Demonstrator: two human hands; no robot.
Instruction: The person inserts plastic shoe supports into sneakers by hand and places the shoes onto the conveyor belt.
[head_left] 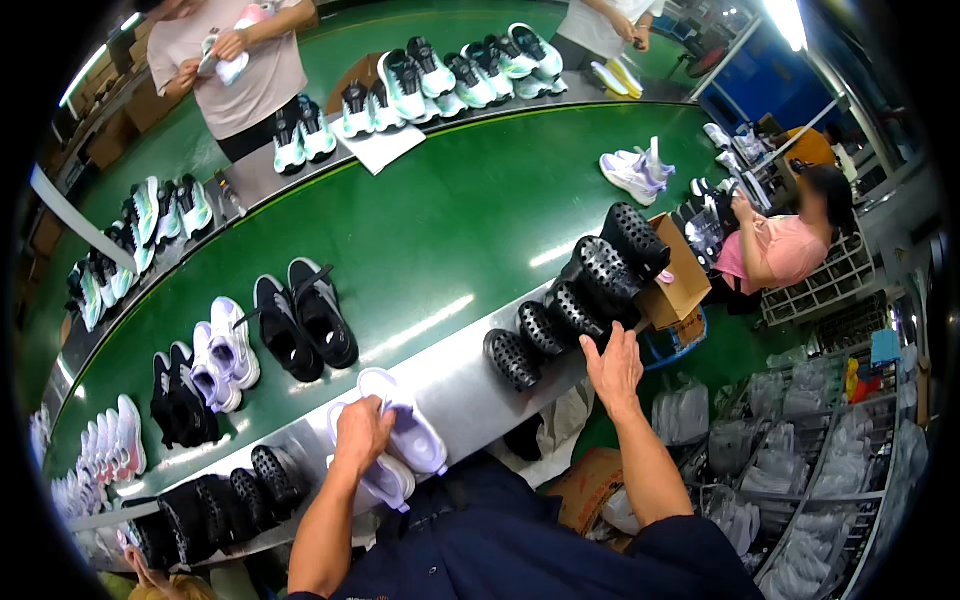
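Observation:
My left hand (362, 432) is closed on a pale lavender sneaker (388, 482) at the near metal edge of the table; the hand hides much of the shoe. Its mate, another lavender sneaker (418, 438), lies right beside it with the opening facing up. Over to the right, my right hand (614, 368) has its fingers apart and holds nothing. Its fingertips are close to a black perforated shoe tree (575, 307), and I cannot tell whether they touch it. Several more shoe trees, such as the one nearest me (512, 360), stand along the metal ledge.
Black sneakers (305, 320) and a lavender pair (225, 350) stand on the green conveyor belt (470, 210). More black shoe trees (230, 505) line the ledge at left. A cardboard box (685, 270) sits beyond my right hand, near wire racks (830, 470). Co-workers are across and at right.

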